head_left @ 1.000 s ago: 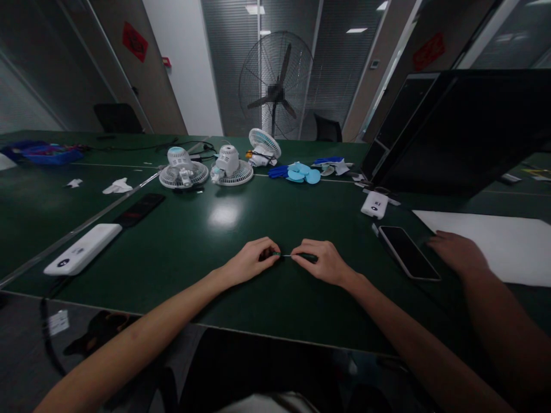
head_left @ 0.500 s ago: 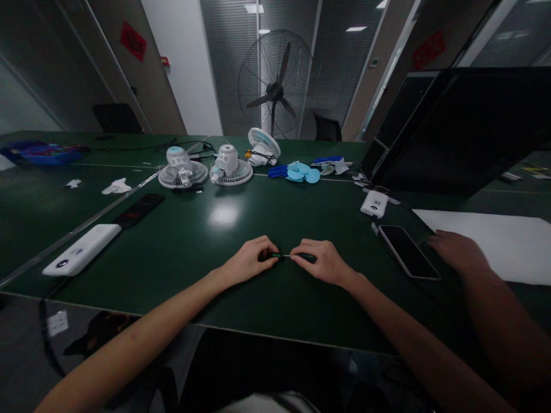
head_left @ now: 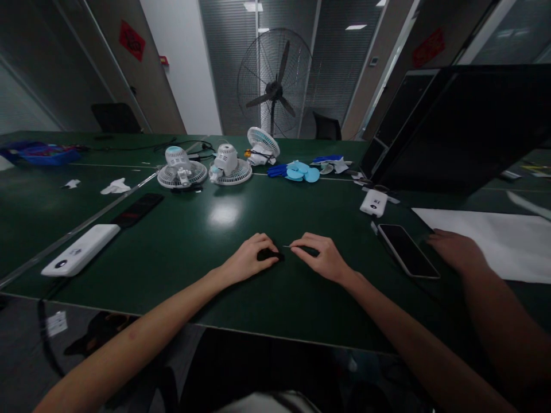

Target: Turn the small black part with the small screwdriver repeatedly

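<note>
Close to the table's near edge, my left hand [head_left: 253, 253] is closed around a small black object [head_left: 274, 254], mostly covered by the fingers. Facing it, my right hand [head_left: 321, 255] pinches what looks like a small screwdriver [head_left: 286, 246]. Its thin metal shaft sticks out past the fingertips toward the left, and its dark handle lies in the shade of the palm. A short gap separates the shaft's tip from the black object. Both hands rest low over the green tabletop [head_left: 241, 229].
Small white fans [head_left: 230, 169] and light-blue round pieces [head_left: 301, 172] lie at the back. A white power bank [head_left: 81, 249] is on the left. To the right are a phone [head_left: 407, 249], a white device [head_left: 373, 203], a large monitor [head_left: 465, 126], and another person's hand [head_left: 456, 249] near a white sheet [head_left: 516, 246].
The shaft in my right hand has come away from the black object and lifted slightly. My right fingers have shifted their hold; the left hand has barely moved.
</note>
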The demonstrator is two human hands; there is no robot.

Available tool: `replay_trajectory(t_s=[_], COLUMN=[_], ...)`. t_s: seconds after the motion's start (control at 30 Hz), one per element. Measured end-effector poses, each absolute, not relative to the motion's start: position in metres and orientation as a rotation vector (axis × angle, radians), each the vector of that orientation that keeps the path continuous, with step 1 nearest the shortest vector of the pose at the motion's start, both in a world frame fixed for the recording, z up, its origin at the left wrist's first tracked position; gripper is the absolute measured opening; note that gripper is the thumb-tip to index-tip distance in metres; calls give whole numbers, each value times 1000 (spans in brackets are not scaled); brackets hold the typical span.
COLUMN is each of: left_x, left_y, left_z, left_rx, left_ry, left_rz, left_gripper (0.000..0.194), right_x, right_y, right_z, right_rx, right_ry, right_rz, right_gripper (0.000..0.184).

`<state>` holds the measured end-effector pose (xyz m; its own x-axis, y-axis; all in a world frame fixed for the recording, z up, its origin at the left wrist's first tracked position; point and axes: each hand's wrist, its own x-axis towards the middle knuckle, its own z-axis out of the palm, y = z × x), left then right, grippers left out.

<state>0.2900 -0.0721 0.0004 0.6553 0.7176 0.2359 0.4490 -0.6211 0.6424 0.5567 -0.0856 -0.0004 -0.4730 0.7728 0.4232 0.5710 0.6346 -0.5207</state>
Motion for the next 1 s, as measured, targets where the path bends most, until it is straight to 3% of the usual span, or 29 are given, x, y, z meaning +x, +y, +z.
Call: replay_trajectory(t_s=[0.37,0.73,0.9,1.0], left_x=[216,34,39,80], left_y=[-67,-1,-9,-20], left_z=[4,-1,12,41], left_rx=[2537,2228,2148,2153], left_ry=[1094,2229,2434,2425], left_rz=[553,678,699,1082], left_gripper=[29,39,47,41], right_x=[565,564,565,565], right_y=[-84,-84,-84,-83], right_z=[-1,0,-1,-1], right_rx=[-1063,-1093,-1096,-1096], right_ry=[-2220,-2222,-2219,-2216], right_rz=[511,436,447,442], right_gripper=[22,22,20,20])
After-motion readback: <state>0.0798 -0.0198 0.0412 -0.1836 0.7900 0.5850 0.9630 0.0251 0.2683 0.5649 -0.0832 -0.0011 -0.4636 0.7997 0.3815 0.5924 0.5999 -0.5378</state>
